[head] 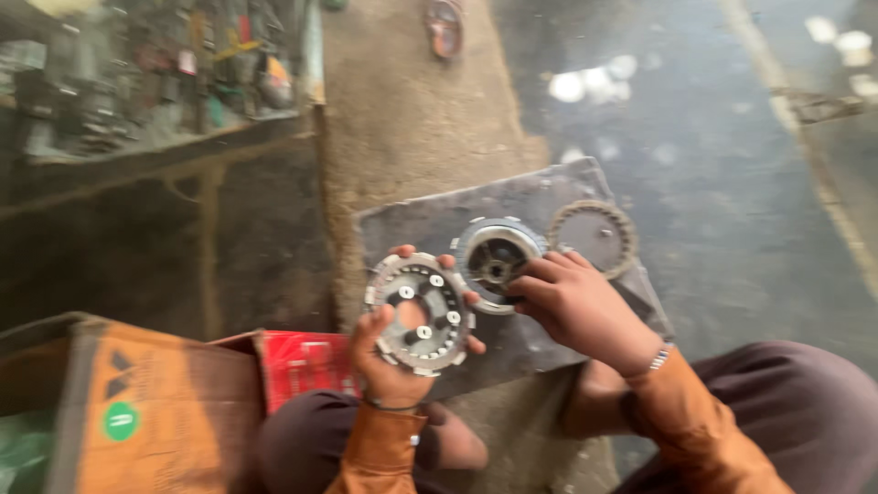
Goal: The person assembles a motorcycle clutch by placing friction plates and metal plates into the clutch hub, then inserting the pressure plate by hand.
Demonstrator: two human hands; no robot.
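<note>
Orange box (pixel 146 402), red box (pixel 297 361): lower left, side by side. Left hand (pixel 393 361): grasping a toothed metal plate (pixel 419 313), held upright just above the slab's near edge. Grey slab (pixel 412 229): bears hub (pixel 497 261) and ring (pixel 594 236). Right hand (pixel 576 302): fingertips touching hub; grip cannot be told.

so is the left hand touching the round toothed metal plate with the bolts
Touching. The head view shows the left hand gripping the toothed plate, thumb across its face and fingers curled over the far rim.
</note>
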